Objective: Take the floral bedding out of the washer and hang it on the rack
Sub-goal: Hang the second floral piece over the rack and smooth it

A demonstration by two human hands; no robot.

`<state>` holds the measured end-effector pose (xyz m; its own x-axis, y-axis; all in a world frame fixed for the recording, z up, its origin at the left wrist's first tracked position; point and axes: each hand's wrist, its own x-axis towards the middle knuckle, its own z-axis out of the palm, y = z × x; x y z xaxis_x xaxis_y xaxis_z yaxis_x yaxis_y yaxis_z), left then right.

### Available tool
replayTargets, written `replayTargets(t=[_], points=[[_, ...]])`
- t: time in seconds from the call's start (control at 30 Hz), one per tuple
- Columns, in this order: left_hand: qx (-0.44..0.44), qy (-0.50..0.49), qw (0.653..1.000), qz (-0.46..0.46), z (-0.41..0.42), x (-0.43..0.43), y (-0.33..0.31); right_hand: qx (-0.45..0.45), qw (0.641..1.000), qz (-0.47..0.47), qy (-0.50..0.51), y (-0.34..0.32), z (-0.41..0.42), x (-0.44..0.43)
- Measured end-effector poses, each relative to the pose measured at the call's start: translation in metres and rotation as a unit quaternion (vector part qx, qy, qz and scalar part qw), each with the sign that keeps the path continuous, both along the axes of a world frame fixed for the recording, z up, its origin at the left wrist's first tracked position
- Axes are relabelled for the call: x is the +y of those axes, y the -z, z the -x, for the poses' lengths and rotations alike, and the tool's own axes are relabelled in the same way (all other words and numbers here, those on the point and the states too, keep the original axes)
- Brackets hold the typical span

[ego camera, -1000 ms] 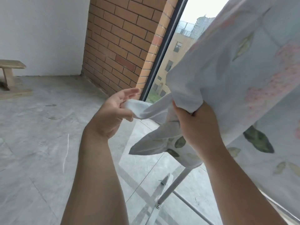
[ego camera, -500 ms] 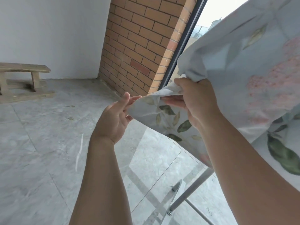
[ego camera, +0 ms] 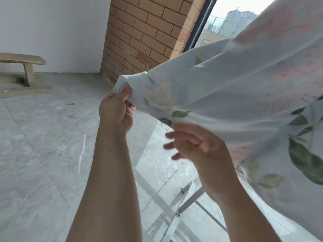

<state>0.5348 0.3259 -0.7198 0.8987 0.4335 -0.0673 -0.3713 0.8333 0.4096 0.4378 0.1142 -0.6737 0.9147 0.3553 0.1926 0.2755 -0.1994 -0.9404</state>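
Observation:
The floral bedding (ego camera: 236,95), pale blue with pink blooms and green leaves, fills the right half of the view and is stretched out toward the left. My left hand (ego camera: 117,110) pinches its bunched corner at centre left, pulling the cloth taut. My right hand (ego camera: 195,145) hangs just below the cloth's lower edge with fingers spread and blurred, holding nothing. Only a grey metal leg of the rack (ego camera: 190,199) shows, under the cloth at the bottom; the rest is hidden by the bedding.
A brick wall (ego camera: 139,35) stands behind the bedding, with a dark window frame (ego camera: 201,21) beside it. A wooden bench (ego camera: 26,62) sits at the far left against a white wall. Grey tiled floor (ego camera: 43,154) spreads to the left.
My right hand has let go of the bedding and dropped below its edge. My left hand has taken the corner and pulled it left, spreading the cloth.

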Motion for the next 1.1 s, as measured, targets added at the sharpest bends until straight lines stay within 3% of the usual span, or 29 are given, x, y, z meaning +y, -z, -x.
replayTargets(t=[0.1,0.17,0.23,0.3,0.5,0.63,0.73,0.9,1.1], points=[[0.01,-0.01,0.998,0.055,-0.002,0.002,0.0,0.148,0.987,0.015,0.06,0.053,0.021,-0.018],[0.008,-0.024,0.995,0.092,-0.004,0.002,0.001,0.232,0.957,-0.114,0.13,0.069,0.011,-0.027],[-0.019,-0.03,0.991,0.128,-0.005,0.002,0.003,0.267,0.918,-0.263,0.131,0.069,-0.003,-0.029],[-0.042,-0.033,0.985,0.162,-0.009,0.003,0.006,0.267,0.895,-0.338,0.116,0.063,-0.017,-0.029],[-0.06,-0.089,0.979,0.171,-0.015,0.02,0.01,0.288,0.845,-0.425,0.153,0.065,-0.05,-0.026],[-0.11,-0.099,0.972,0.183,-0.014,0.027,0.01,0.26,0.852,-0.423,0.166,0.07,-0.061,-0.023],[-0.121,-0.039,0.967,0.221,-0.013,0.024,0.013,0.247,0.848,-0.431,0.186,0.066,-0.069,-0.014],[-0.04,0.041,0.977,0.207,-0.009,0.022,0.03,0.242,0.846,-0.432,0.199,0.056,-0.081,-0.013],[0.08,0.073,0.993,0.052,-0.009,0.01,0.01,0.268,0.809,-0.494,0.171,0.055,-0.076,-0.022]])
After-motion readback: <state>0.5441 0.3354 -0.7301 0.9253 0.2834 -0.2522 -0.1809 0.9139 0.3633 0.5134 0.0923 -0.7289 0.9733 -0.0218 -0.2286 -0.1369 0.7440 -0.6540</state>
